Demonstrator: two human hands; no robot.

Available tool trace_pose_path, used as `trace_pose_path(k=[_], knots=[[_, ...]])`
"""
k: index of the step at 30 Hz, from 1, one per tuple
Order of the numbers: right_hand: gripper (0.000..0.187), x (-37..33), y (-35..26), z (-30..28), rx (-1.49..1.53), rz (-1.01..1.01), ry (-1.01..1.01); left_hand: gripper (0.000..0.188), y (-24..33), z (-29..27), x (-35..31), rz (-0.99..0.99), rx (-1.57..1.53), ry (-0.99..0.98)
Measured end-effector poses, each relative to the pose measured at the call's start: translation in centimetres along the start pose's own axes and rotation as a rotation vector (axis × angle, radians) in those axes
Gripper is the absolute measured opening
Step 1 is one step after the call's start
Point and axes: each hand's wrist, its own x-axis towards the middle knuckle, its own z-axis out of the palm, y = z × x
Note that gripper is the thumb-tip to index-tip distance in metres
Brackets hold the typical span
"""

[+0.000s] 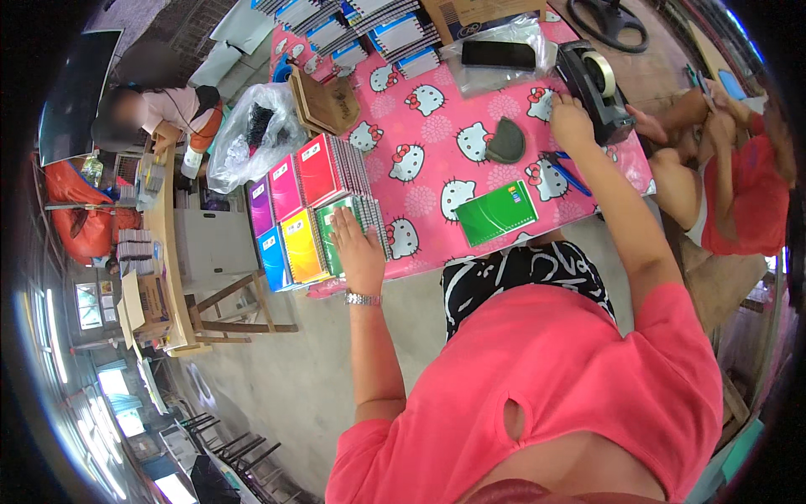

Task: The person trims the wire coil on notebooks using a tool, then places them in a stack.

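Observation:
My left hand (pixel 357 248) lies flat, fingers stretched, on the green spiral notebook (pixel 334 220) topping one of several stacks at the table's left edge. Around it stand stacks with a red notebook (pixel 316 170), a pink notebook (pixel 286 186), a purple notebook (pixel 262 204), a yellow notebook (pixel 302 246) and a blue notebook (pixel 273 259) on top. My right hand (pixel 573 126) rests with extended fingers beside a black tape dispenser (pixel 594 91); nothing shows in it. A single green notebook (pixel 497 214) lies between my arms. Nearby are blue pens (pixel 571 174) and a dark green pouch (pixel 506 141).
The pink patterned tabletop (pixel 437 172) also bears a clear plastic bag (pixel 285 151), a brown wooden holder (pixel 327 102), a black phone (pixel 498 55) on plastic, and more notebook stacks (pixel 395 34). One person (pixel 739 185) sits at right, another (pixel 172 113) at far left.

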Motion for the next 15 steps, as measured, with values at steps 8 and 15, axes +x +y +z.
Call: trace_pose_path(k=[8, 15], knots=[[0.034, -0.9, 0.7, -2.6, 0.135, -0.076, 0.14, 0.061, 7.9, 0.7, -0.4, 0.199, 0.134, 0.077], [0.031, -6.6, -3.4, -8.2, 0.511, -0.165, -0.03, 0.04, 17.1, 7.7, -4.0, 0.744, -0.134, -0.101]])
